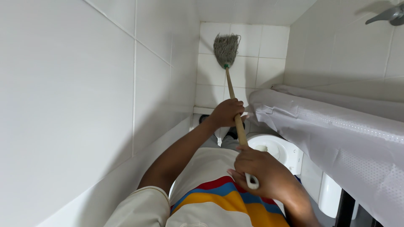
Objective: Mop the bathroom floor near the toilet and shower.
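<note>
Head view: looking steeply down a narrow white-tiled bathroom stall, the person's arms reaching forward
Left hand (226,112): fingers wrapped tightly around the wooden handle (234,105) about midway along its length, knuckles up, nothing else in its grasp
Right hand (263,172): fingers closed around the near end of the same handle, where a white cap (251,180) pokes out just below the fist
Mop (227,56): held by both hands and angled away from the person, its shaft running up the picture
Mop head (226,49): grey-green stringy yarn, joined to the shaft by a green collar (226,66), pressed against or just off the far tiled wall (269,42); contact is hard to judge from this angle
Left wall (84,84): large glossy white tiles, close beside the left arm
Toilet (280,151): white, seemingly a closed lid, just beyond the right hand and partly hidden by it
Shower curtain (336,130): translucent white plastic, draped over a rail or edge along the right side, near the right forearm
Shirt (210,189): cream with red, blue, yellow and orange stripes, at the bottom of the picture
Fixture (389,14): grey metal, top right corner, cut off by the frame edge
</note>
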